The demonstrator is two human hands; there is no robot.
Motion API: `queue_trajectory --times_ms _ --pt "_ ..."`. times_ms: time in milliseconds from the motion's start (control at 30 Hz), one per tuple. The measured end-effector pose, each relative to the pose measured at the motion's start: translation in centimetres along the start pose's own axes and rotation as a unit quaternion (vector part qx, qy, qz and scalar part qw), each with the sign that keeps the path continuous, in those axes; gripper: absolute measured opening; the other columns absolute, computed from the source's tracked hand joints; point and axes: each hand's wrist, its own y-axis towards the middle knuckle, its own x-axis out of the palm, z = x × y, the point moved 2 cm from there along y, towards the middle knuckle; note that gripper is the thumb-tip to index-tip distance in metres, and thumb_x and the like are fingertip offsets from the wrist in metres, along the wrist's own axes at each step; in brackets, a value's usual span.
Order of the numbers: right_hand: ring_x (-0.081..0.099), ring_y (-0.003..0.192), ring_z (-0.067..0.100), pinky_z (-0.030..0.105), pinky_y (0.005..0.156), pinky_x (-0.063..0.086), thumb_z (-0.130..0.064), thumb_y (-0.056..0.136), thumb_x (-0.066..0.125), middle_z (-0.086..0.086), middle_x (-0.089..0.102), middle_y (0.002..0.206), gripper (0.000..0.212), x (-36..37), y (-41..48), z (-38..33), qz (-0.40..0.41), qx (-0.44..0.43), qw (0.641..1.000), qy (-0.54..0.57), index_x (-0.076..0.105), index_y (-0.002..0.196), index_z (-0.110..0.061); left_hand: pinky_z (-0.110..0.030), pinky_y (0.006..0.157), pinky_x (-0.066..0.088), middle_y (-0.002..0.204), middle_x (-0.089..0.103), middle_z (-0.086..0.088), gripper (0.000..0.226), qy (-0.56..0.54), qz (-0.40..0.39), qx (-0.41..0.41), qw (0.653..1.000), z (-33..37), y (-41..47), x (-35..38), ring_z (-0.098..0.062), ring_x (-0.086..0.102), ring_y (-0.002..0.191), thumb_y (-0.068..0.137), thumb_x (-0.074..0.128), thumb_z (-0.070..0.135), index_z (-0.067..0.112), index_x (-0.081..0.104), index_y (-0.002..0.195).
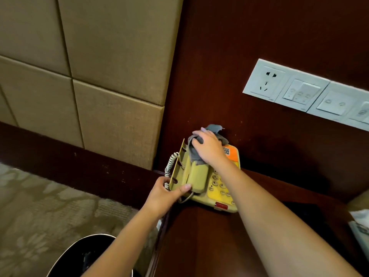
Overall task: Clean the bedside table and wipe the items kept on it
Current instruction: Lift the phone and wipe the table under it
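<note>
A yellow desk telephone [217,188] with its handset [196,176] in the cradle stands at the far left corner of the dark wooden bedside table [209,246], against the wall. My left hand [167,193] grips the phone's near left edge, thumb on top by the handset, next to the coiled cord [171,161]. My right hand [209,146] presses a grey cloth [194,152] onto the phone's far end above the handset. Part of the cloth sticks out behind my fingers.
A white panel of sockets and switches [305,92] is on the dark wood wall to the right. Padded beige headboard panels [89,76] fill the left. A black bin [83,256] stands on the patterned carpet below. A tissue box [359,222] sits at the table's right edge.
</note>
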Motion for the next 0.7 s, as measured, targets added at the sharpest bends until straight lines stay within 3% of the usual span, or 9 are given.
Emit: queue_trajectory --times_ms 67,167,300,367,433,533,600,700 --pt "0.012 0.147 0.02 0.051 0.117 0.012 -0.037 0.1 0.036 0.001 0.018 0.159 0.046 -0.2 -0.2 0.0 -0.002 0.019 1.0 -0.013 0.037 0.144 -0.026 -0.019 0.057 0.047 0.107 0.062 -0.004 0.063 0.003 0.003 0.002 1.0 0.1 -0.1 0.0 -0.013 0.062 0.085 0.076 0.075 0.036 0.014 0.043 0.127" --pt "0.009 0.147 0.02 0.05 0.118 0.013 -0.037 0.102 0.029 0.003 0.012 0.16 0.05 -0.4 -2.2 -0.3 -0.008 0.019 0.998 -0.057 0.024 0.151 -0.023 -0.016 0.05 0.044 0.101 0.06 -0.001 0.064 0.012 0.003 0.0 1.0 0.6 -0.7 0.3 -0.01 0.059 0.078 0.08 0.071 0.034 0.013 0.04 0.132" --pt "0.017 0.146 0.022 0.041 0.117 0.018 -0.026 0.104 0.03 0.004 0.018 0.159 0.048 -0.9 -6.9 -0.8 0.048 -0.011 0.997 -0.059 0.026 0.151 -0.018 -0.016 0.049 0.042 0.102 0.06 -0.004 0.062 0.046 0.022 0.01 0.999 1.1 -1.4 0.5 -0.01 0.054 0.069 0.082 0.07 0.033 0.009 0.043 0.133" --pt "0.032 0.14 0.024 0.036 0.114 0.027 -0.018 0.102 0.035 0.008 0.036 0.152 0.045 -1.0 -9.9 0.1 0.07 -0.031 0.996 -0.049 0.036 0.147 -0.014 -0.021 0.055 0.044 0.107 0.059 -0.007 0.063 0.064 0.025 0.014 0.998 1.3 -1.6 0.5 -0.015 0.055 0.074 0.083 0.069 0.035 0.01 0.042 0.134" --pt "0.049 0.128 0.027 0.039 0.107 0.039 -0.013 0.095 0.045 0.009 0.057 0.134 0.04 -1.0 -13.6 2.1 0.087 -0.095 0.988 -0.09 0.053 0.135 -0.011 -0.03 0.071 0.048 0.115 0.058 -0.01 0.065 0.071 0.019 0.01 0.997 1.6 -1.8 0.5 -0.022 0.059 0.087 0.084 0.068 0.036 0.009 0.04 0.137" --pt "0.06 0.118 0.02 0.038 0.107 0.037 -0.01 0.068 0.079 0.005 0.063 0.127 0.057 -0.8 -18.2 6.8 0.066 -0.158 0.959 -0.224 0.064 0.123 -0.011 -0.033 0.084 0.045 0.12 0.058 -0.009 0.061 0.077 0.017 0.015 0.997 2.0 -2.1 0.6 -0.022 0.056 0.098 0.085 0.067 0.035 0.008 0.044 0.135" --pt "0.063 0.113 0.015 0.037 0.107 0.038 -0.01 0.055 0.089 0.003 0.062 0.128 0.077 -1.5 -20.0 8.7 0.04 -0.129 0.965 -0.224 0.062 0.126 -0.012 -0.029 0.081 0.042 0.107 0.058 -0.002 0.056 0.083 0.019 0.015 0.996 2.2 -2.2 0.7 -0.017 0.054 0.092 0.087 0.066 0.033 0.008 0.047 0.133" --pt "0.06 0.118 0.017 0.04 0.113 0.026 -0.014 0.056 0.09 0.003 0.062 0.129 0.079 -1.7 -20.5 9.2 0.042 -0.106 0.959 -0.259 0.059 0.129 -0.014 -0.023 0.072 0.039 0.101 0.054 0.001 0.044 0.074 0.012 0.008 0.997 2.5 -2.5 1.0 -0.009 0.049 0.081 0.089 0.064 0.028 0.014 0.048 0.127"
